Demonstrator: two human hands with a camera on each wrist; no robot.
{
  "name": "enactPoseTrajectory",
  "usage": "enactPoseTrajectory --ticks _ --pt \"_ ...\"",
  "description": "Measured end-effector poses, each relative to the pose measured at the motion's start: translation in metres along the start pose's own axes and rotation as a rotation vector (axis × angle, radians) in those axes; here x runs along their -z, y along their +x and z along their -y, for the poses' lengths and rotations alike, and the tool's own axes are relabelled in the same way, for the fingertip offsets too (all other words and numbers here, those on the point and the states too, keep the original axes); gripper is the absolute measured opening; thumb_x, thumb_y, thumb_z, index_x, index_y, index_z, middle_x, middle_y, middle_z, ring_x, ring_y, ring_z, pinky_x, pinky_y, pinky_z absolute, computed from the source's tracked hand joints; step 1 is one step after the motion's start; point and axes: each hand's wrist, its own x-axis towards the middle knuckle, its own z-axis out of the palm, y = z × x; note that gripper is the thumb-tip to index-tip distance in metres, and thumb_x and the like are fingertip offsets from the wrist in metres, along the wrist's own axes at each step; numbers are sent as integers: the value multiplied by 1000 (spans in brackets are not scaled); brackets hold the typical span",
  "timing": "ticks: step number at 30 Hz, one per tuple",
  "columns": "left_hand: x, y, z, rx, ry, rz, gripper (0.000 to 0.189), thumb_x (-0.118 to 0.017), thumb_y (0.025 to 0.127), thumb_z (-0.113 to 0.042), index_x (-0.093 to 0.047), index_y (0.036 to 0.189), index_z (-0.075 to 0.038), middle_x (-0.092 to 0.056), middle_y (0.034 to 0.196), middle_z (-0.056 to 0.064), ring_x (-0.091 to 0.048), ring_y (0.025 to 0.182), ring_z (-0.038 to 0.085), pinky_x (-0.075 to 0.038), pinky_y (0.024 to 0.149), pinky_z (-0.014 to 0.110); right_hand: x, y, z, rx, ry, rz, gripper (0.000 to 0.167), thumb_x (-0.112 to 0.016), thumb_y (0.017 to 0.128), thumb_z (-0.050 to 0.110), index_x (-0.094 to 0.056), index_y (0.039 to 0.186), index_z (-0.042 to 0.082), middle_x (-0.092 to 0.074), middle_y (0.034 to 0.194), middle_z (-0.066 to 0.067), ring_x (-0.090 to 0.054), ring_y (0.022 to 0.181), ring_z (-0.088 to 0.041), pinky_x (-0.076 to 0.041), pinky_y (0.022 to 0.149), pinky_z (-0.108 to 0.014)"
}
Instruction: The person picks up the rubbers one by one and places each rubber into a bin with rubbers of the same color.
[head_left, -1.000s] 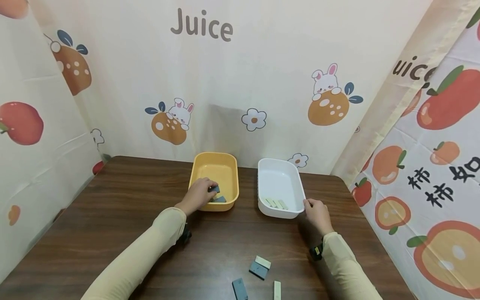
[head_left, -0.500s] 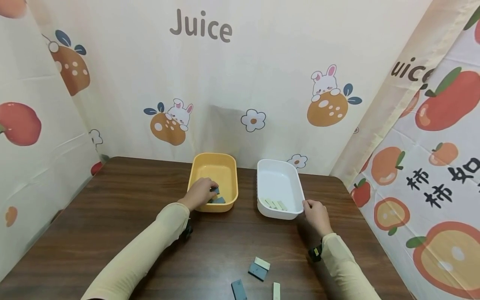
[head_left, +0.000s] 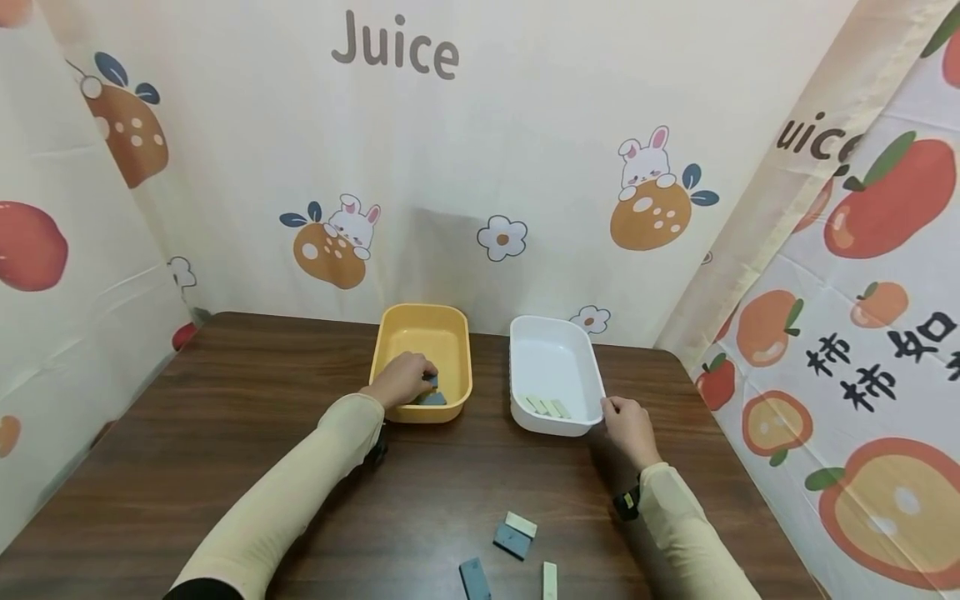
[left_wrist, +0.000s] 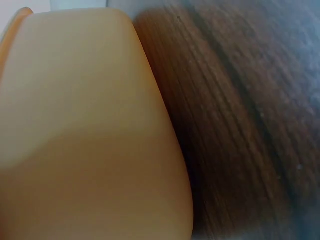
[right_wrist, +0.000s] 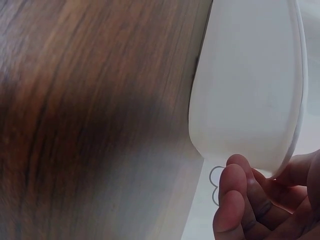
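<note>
A small blue-grey block [head_left: 431,381], flat-sided and straight-edged, is held at the fingertips of the left hand [head_left: 402,379] inside the yellow tray [head_left: 429,340], near the far edge of the surface [head_left: 442,483]. This hand's grip is drawn in, fingers bent about the block – how close they come together is hidden. Beside it a second blue-grey block [head_left: 432,400] lies at the tray's near end. The tray is smooth, evenly yellow, with rounded corners and a raised rim.

To its right, also toward the far edge, stands a white tray [head_left: 553,358] of similar shape, four pale green blocks [head_left: 547,407] slanting in a row at its near end. The right hand [head_left: 628,429] grips its near right corner, thumb and fingers closed on the rim.

Nearer on the dark wood-grain surface, a pale green bar [head_left: 521,524] lies against a blue-grey piece [head_left: 512,542]; closer still are a lone dark block [head_left: 475,579] and a lone pale bar [head_left: 550,581]. Any markings on them are too small to read.

Behind the far edge, the cream curtain [head_left: 525,125] reads "Juice" [head_left: 395,46] in grey; a fold leaves "uice" [head_left: 817,137] at right. Past the right edge, black brushed characters [head_left: 828,353] show 柿, 柿 and 如 – among printed fruit.
</note>
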Motion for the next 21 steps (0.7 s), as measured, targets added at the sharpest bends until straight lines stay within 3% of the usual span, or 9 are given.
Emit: enactPoseTrajectory --ticks 4,6,13,17,21 --pt "-1 4 2 -32 23 2 19 -65 88 -4 -67 70 -12 -54 60 -2 -38 57 13 -32 58 25 0 1 1 19 -9 -15 38 -43 102 21 -68 108 -6 -63 67 -9 -57 57 -14 -43 53 -28" --pt "-2 5 2 -29 28 15 21 -66 87 -4 -65 68 -13 -51 59 -4 -37 58 12 -31 59 25 0 1 1 17 -5 -12 38 -43 102 21 -68 109 -6 -63 68 -9 -57 57 -14 -43 53 -28" --pt "-2 6 2 3 58 61 12 -66 85 -4 -76 88 -10 -72 88 1 -54 75 15 -45 72 29 -1 0 1 14 2 -6 38 -42 102 22 -68 108 -6 -64 69 -10 -58 58 -15 -44 54 -28" --pt "-2 4 1 35 15 52 19 -65 89 -9 -75 105 -6 -74 104 6 -67 91 20 -53 84 37 0 0 1 11 -1 -3 39 -42 102 22 -68 109 -6 -63 69 -9 -58 58 -15 -43 54 -28" --pt "0 0 0 75 -20 12 27 -64 91 -15 -72 115 -4 -71 115 11 -67 104 26 -53 90 42 1 -1 1 11 -2 0 39 -42 102 22 -67 111 -7 -63 68 -9 -58 58 -15 -43 54 -28"
